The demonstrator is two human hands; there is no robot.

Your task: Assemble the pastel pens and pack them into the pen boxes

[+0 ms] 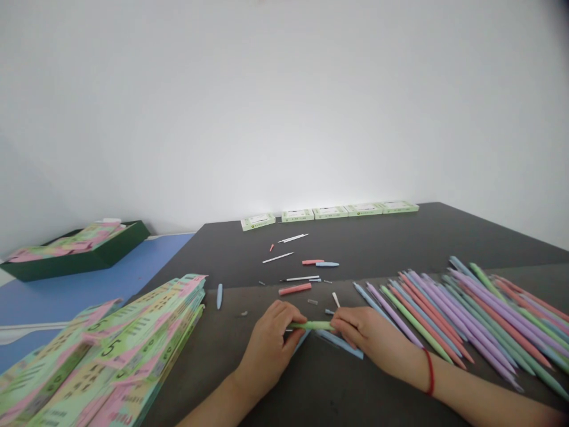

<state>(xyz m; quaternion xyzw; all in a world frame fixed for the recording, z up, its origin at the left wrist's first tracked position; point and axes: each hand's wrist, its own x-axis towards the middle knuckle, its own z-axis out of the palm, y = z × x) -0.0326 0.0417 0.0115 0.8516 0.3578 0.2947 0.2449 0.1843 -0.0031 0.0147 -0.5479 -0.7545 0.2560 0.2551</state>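
A light green pen [316, 325] is held level between my two hands, above the dark table. My left hand [272, 338] pinches its left end between thumb and fingers. Its other end is gripped by my right hand [362, 331], with a red band on that wrist. Just under the green pen lie blue pen parts [342, 344], partly hidden by my hands. A red pen barrel [295, 289] lies just beyond my left hand. Near my right fingers is a small white-tipped piece [336, 299].
Many pastel pens [444, 314] lie in a row at right. Stacks of printed boxes [146, 332] stand at left. Pen refills [293, 238], caps and a blue piece [219, 296] are scattered mid-table. Several flat boxes [329, 212] line the wall. A dark green tray [111, 252] sits far left.
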